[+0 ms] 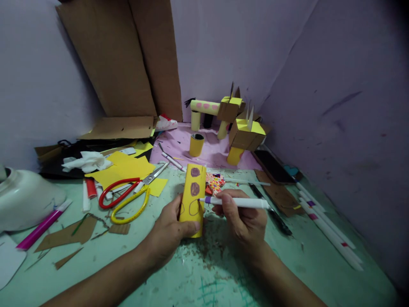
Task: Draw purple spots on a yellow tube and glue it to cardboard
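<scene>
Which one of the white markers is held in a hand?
The white marker with the purple band near its tip: it is in the right hand, its tip at the yellow piece. The other white markers lie unheld.

A single head-worn camera is looking out from above the near side of the green table (179, 285), facing forward and tilting down. It is seeing the hands from the wearer's own side and at close range: the forearms (128, 268) are rising from the bottom edge, with the left hand (169, 226) lying left of the middle and the right hand (244, 217) to its right. Beyond them the view is reaching across the tabletop to the pale purple walls (322, 106), whose corner line is slanting through the upper right. The framing is running wide, cutting off the white pot (33, 200) at the left edge, while the top right corner is falling into darkness.
</scene>
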The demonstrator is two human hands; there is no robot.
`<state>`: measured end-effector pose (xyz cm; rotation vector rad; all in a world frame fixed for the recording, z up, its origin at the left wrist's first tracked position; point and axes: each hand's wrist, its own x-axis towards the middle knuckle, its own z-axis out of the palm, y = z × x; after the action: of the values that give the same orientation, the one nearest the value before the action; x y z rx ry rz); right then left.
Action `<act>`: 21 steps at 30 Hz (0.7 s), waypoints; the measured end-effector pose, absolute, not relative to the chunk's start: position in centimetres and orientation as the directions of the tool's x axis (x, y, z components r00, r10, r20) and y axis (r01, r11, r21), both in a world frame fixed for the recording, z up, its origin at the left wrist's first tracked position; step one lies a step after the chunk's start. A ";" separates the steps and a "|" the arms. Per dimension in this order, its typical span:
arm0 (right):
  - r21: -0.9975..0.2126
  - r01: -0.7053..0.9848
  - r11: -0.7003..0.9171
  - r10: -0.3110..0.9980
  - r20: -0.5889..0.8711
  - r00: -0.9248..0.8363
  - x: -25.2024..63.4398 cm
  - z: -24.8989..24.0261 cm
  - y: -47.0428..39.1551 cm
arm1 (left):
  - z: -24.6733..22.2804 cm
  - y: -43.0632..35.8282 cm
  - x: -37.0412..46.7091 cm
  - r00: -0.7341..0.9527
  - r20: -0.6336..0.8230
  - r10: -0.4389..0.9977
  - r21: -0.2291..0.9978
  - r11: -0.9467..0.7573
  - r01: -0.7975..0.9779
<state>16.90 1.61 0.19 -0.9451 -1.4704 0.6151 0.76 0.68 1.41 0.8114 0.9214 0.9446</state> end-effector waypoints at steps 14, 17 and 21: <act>-0.815 0.169 0.555 0.825 0.565 0.011 16.4 0.2 1.6 | 1.3 0.7 0.7 0.296 -0.271 0.916 0.889 0.356 -0.289; -0.820 0.143 0.554 0.829 0.560 0.002 16.3 0.3 1.6 | 1.5 0.6 0.8 0.294 -0.278 0.915 0.882 0.364 -0.300; -0.830 0.154 0.536 0.841 0.540 -0.017 16.2 0.5 1.4 | 1.7 0.6 0.9 0.285 -0.290 0.914 0.871 0.375 -0.317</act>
<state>16.22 1.42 0.52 -0.8915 -1.5155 0.6820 0.94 0.62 1.71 0.7932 0.9219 0.9499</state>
